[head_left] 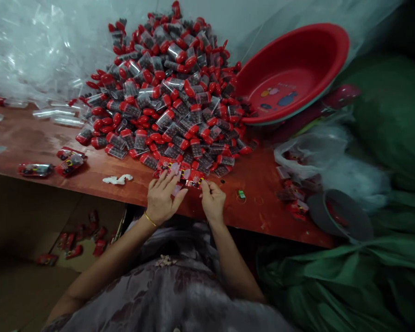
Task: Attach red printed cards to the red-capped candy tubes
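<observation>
A big heap of small clear tubes with red caps (173, 87) covers the middle of a reddish-brown table (259, 207). At the heap's near foot lie several flat red printed packets (180, 173). My left hand (162, 196) rests with fingers spread on one clear-and-red packet near the table's front edge. My right hand (212, 198) pinches the edge of a red packet (195, 179) between thumb and fingers. A thin gold bangle circles my left wrist.
A red plastic basin (290, 74) leans at the back right. Clear plastic bags (31, 50) pile at the back left. Finished red packs (69, 161) lie at left, more in a cardboard box (79, 240) below. Green cloth (366, 276) and a bag of packets (307, 157) sit at right.
</observation>
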Motion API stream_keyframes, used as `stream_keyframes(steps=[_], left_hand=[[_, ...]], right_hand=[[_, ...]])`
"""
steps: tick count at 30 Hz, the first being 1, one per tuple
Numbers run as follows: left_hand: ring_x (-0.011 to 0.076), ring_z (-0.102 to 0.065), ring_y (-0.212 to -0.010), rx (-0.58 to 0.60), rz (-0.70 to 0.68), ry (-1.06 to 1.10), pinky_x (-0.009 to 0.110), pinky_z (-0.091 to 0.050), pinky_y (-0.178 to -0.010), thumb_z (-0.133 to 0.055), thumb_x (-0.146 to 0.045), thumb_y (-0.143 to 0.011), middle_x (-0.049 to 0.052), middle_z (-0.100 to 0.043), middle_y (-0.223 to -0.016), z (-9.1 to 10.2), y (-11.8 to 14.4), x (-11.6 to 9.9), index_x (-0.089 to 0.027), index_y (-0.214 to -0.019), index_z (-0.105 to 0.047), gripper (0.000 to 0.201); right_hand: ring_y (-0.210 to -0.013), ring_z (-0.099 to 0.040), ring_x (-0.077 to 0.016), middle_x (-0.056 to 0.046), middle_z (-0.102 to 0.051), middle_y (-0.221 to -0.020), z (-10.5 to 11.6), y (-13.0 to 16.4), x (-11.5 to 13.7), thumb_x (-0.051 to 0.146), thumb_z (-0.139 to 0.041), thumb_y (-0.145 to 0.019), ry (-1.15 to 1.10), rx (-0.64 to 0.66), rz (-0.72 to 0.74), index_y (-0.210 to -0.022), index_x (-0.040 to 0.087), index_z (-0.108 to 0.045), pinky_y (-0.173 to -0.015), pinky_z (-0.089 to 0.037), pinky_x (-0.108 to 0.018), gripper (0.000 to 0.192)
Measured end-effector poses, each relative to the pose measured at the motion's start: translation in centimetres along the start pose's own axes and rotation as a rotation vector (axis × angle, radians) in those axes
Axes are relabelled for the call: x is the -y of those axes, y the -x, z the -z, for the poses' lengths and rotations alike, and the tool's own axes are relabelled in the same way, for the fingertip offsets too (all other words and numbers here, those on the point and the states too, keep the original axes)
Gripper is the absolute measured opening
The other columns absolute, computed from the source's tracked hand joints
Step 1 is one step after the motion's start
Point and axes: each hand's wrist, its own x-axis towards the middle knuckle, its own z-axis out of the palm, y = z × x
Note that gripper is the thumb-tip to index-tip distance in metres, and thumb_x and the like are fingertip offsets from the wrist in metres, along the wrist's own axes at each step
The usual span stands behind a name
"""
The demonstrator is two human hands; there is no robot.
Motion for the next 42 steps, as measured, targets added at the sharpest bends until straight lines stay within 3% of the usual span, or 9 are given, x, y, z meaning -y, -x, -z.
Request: stream_keyframes(steps=[5, 10, 14, 21, 23, 26, 29, 35, 42], left_hand=[[0.0155, -0.060, -0.064, 0.110, 0.413, 0.588, 0.026, -0.044, -0.064, -0.062, -0.046, -0.075, 0.003, -0.067, -0.066, -0.5, -0.2, -2.4, -0.016, -0.078, -0.071, 0.032], [0.0105, -0.055, -0.059, -0.040, 0.823, 1.169, 0.023, -0.044, -0.062, -0.075, -0.044, -0.058, 0.000, -0.065, -0.062, -1.6, -0.8, -3.9, -0.013, -0.066, -0.069, 0.032], [0.0083, -0.057, -0.059, -0.089, 1.003, 1.351, 0.022, -0.046, -0.062, -0.082, -0.036, -0.047, 0.000, -0.067, -0.065, -1.5, -1.4, -5.0, -0.014, -0.069, -0.069, 0.033], [0.0070, -0.055, -0.051, -0.115, 1.011, 1.283, 0.019, -0.044, -0.052, -0.084, -0.036, -0.042, -0.002, -0.065, -0.057, -1.9, -3.1, -4.3, -0.013, -0.066, -0.068, 0.037], [0.0065, -0.053, -0.048, -0.097, 1.007, 1.261, 0.019, -0.041, -0.047, -0.084, -0.038, -0.042, -0.001, -0.065, -0.057, -1.9, -3.4, -4.1, -0.012, -0.066, -0.068, 0.038], [0.0052, -0.049, -0.044, -0.090, 0.987, 1.231, 0.019, -0.037, -0.043, -0.084, -0.040, -0.042, -0.001, -0.063, -0.055, -2.1, -3.6, -4.3, -0.012, -0.063, -0.068, 0.039], [0.0045, -0.048, -0.045, -0.074, 0.971, 1.199, 0.018, -0.037, -0.045, -0.084, -0.041, -0.042, -0.002, -0.062, -0.054, -2.3, -3.4, -4.6, -0.012, -0.062, -0.068, 0.039], [0.0052, -0.048, -0.047, -0.029, 0.925, 1.166, 0.018, -0.036, -0.047, -0.081, -0.047, -0.045, -0.003, -0.059, -0.050, -2.9, -2.5, -4.5, -0.012, -0.057, -0.065, 0.041], [0.0065, -0.050, -0.046, 0.042, 1.007, 1.165, 0.019, -0.040, -0.046, -0.080, -0.050, -0.046, -0.002, -0.062, -0.057, -3.5, -1.7, -4.3, -0.012, -0.068, -0.069, 0.045]], right_hand=[[-0.051, -0.044, -0.0104, 0.004, -0.047, -0.053, -1.2, 1.6, 1.5, 0.041, -0.043, -0.086, 0.000, 0.050, 0.138, -0.060, 0.019, -0.051, -0.054, -0.036, -0.023, 0.035], [-0.051, -0.041, -0.0101, 0.004, -0.044, -0.052, -1.6, 1.9, 1.6, 0.036, -0.039, -0.088, 0.039, -0.001, 0.227, -0.058, 0.020, -0.045, -0.054, -0.035, -0.023, 0.034], [-0.052, -0.041, -0.0098, 0.003, -0.046, -0.056, -1.7, 1.7, 1.7, 0.036, -0.038, -0.089, 0.017, -0.035, 0.183, -0.060, 0.020, -0.046, -0.054, -0.036, -0.022, 0.034], [-0.054, -0.047, -0.0115, 0.002, -0.049, -0.055, 0.0, 0.2, 0.5, 0.046, -0.027, -0.093, 0.028, 0.064, 0.102, -0.063, 0.019, -0.055, -0.055, -0.038, -0.023, 0.049], [-0.065, -0.054, -0.0147, -0.003, -0.058, -0.066, 1.5, -1.9, -0.3, 0.046, -0.019, -0.094, 0.204, 0.005, 0.058, -0.075, 0.017, -0.060, -0.062, -0.040, -0.026, 0.054], [-0.082, -0.058, -0.0231, -0.012, -0.063, -0.089, 3.5, -5.5, -1.5, 0.054, -0.038, -0.088, 0.623, -0.137, -0.075, -0.096, 0.013, -0.061, -0.068, -0.040, -0.031, 0.047], [-0.091, -0.057, -0.0293, -0.019, -0.061, -0.103, 4.6, -7.4, -2.4, 0.048, -0.051, -0.083, 0.860, -0.103, -0.067, -0.114, 0.011, -0.056, -0.071, -0.040, -0.036, 0.049], [-0.092, -0.057, -0.0262, -0.011, -0.065, -0.105, 5.7, -4.3, -2.6, 0.025, -0.050, -0.083, 0.909, 0.110, 0.079, -0.118, 0.022, -0.058, -0.075, -0.040, -0.036, 0.036], [-0.093, -0.055, -0.0292, -0.016, -0.063, -0.109, 5.3, -1.7, -2.4, 0.029, -0.050, -0.084, 1.062, 0.092, 0.087, -0.119, 0.012, -0.055, -0.078, -0.038, -0.041, 0.038]])
